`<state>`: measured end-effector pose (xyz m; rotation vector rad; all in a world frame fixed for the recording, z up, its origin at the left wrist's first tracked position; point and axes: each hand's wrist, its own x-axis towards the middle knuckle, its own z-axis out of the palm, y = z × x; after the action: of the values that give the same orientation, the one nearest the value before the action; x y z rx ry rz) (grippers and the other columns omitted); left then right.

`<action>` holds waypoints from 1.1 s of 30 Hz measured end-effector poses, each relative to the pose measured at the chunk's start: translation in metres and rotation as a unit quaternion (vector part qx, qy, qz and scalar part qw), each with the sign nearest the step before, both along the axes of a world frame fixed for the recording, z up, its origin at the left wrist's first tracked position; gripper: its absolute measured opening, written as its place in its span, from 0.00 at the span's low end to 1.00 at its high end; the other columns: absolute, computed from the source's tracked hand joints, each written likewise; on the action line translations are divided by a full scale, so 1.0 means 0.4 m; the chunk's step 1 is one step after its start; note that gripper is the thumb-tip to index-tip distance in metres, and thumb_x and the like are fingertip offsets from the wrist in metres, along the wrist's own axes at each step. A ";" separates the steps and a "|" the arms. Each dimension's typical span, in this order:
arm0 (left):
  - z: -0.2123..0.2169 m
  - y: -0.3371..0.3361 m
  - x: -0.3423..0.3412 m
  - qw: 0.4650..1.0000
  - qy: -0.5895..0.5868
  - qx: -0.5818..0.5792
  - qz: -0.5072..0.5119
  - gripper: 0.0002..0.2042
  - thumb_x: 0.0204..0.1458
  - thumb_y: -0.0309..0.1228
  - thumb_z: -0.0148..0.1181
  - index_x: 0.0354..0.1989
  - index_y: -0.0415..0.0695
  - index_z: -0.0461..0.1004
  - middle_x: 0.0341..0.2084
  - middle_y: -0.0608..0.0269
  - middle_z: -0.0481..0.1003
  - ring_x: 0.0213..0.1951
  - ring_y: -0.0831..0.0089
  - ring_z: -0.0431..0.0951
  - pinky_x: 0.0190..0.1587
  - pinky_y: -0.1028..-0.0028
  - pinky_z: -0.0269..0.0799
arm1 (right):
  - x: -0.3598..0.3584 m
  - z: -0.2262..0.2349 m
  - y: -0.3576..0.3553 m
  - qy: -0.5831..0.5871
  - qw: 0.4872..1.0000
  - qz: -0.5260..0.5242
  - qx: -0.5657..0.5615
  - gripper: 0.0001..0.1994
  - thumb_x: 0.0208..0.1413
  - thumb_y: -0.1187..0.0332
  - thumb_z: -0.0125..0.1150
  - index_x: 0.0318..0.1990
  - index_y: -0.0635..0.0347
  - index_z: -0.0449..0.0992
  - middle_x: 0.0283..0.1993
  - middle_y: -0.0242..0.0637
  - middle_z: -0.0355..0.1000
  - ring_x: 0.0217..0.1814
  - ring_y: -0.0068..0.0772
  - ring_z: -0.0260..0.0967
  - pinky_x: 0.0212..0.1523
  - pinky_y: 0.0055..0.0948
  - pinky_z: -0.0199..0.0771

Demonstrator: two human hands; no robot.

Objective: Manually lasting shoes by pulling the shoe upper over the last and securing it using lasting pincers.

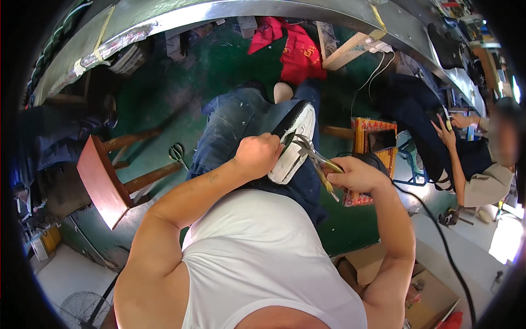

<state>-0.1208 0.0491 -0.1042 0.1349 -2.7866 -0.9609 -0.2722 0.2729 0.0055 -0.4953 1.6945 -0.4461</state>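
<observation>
Across my lap lies a shoe (298, 123) with its pale, whitish bottom facing up and a dark upper edge along its side. My left hand (257, 156) is closed at the shoe's left side, its fingertips mostly hidden against the dark edge. In my right hand (356, 174) is a pair of pincers (315, 156) with worn yellowish handles. The metal jaws reach over the left edge of the shoe bottom, close to my left fingers. Whether the jaws grip any material, I cannot tell.
A reddish-brown stool (101, 178) stands at left, with scissors (176, 152) on the green floor beside it. A metal bench edge (230, 10) crosses ahead. At right are a patterned box (359, 129), a black cable (446, 247) and a co-worker's hands (446, 131). Cardboard boxes (370, 263) sit lower right.
</observation>
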 end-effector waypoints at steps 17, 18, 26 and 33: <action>-0.062 -0.020 -0.053 0.951 -0.026 0.276 0.138 0.16 0.62 0.40 0.52 0.46 0.39 0.75 0.39 0.52 0.78 0.40 0.62 0.79 0.46 0.69 0.73 | -0.025 0.018 -0.075 -0.133 0.982 -0.122 0.048 0.12 0.60 0.61 0.57 0.35 0.63 0.74 0.26 0.34 0.72 0.25 0.23 0.68 0.27 0.26 0.68; -0.129 -0.014 -0.061 0.951 -0.027 0.275 0.139 0.16 0.62 0.40 0.52 0.46 0.39 0.75 0.39 0.52 0.78 0.40 0.62 0.79 0.46 0.69 0.73 | -0.026 0.017 -0.086 -0.134 0.982 -0.121 0.048 0.12 0.60 0.61 0.57 0.35 0.63 0.74 0.26 0.34 0.72 0.25 0.23 0.68 0.27 0.26 0.68; -0.195 -0.006 -0.003 0.724 -0.195 0.638 0.174 0.28 0.68 0.49 0.34 0.67 0.40 0.58 0.58 0.55 0.69 0.61 0.67 0.66 0.64 0.72 0.58 | 0.029 -0.055 -0.184 0.148 0.980 0.130 0.036 0.17 0.59 0.59 0.56 0.32 0.69 0.74 0.30 0.53 0.74 0.32 0.49 0.73 0.35 0.41 0.71; -0.109 -0.025 -0.042 0.677 -0.155 0.710 0.117 0.39 0.62 0.52 0.51 0.72 0.41 0.44 0.64 0.55 0.61 0.64 0.64 0.62 0.65 0.67 0.59 | 0.189 -0.250 -0.110 0.212 0.961 -0.144 -0.099 0.16 0.57 0.59 0.59 0.41 0.65 0.72 0.33 0.55 0.74 0.39 0.60 0.72 0.41 0.46 0.71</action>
<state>-0.1377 0.0389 -0.1479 0.8522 -1.3744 -2.8675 -0.1967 0.2291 -0.0943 -0.5144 2.1627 -0.7680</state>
